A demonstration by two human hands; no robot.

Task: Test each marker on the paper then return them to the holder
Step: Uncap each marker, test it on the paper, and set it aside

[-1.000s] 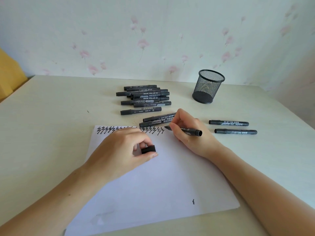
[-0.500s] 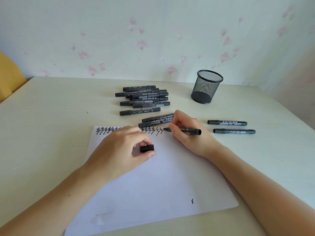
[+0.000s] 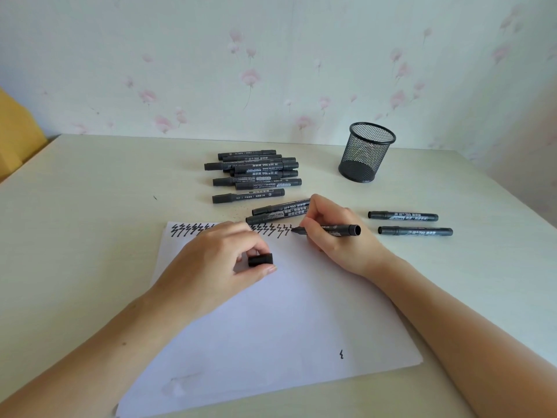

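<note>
A person sits at a pale table (image 3: 90,236) with a white sheet of paper (image 3: 271,327) lying in front of them. The right hand (image 3: 334,236) grips an uncapped black marker (image 3: 340,230), fingers curled round its barrel, with the tip touching the paper at the right end of a row of black zigzag test marks (image 3: 271,230) along the sheet's far edge. The left hand (image 3: 217,260) rests on the paper and pinches the marker's black cap (image 3: 260,260) between thumb and fingers, covering the middle of the zigzag row. Just beyond the paper's far edge lie two capped markers (image 3: 277,213), partly behind the right hand, and farther back a loose pile of black markers (image 3: 256,173). To the right of the right hand, two more markers (image 3: 410,223) lie side by side on the table. A black mesh holder (image 3: 366,152) stands upright near the back of the table. A small single squiggle (image 3: 341,354) sits near the paper's near right corner.
</note>
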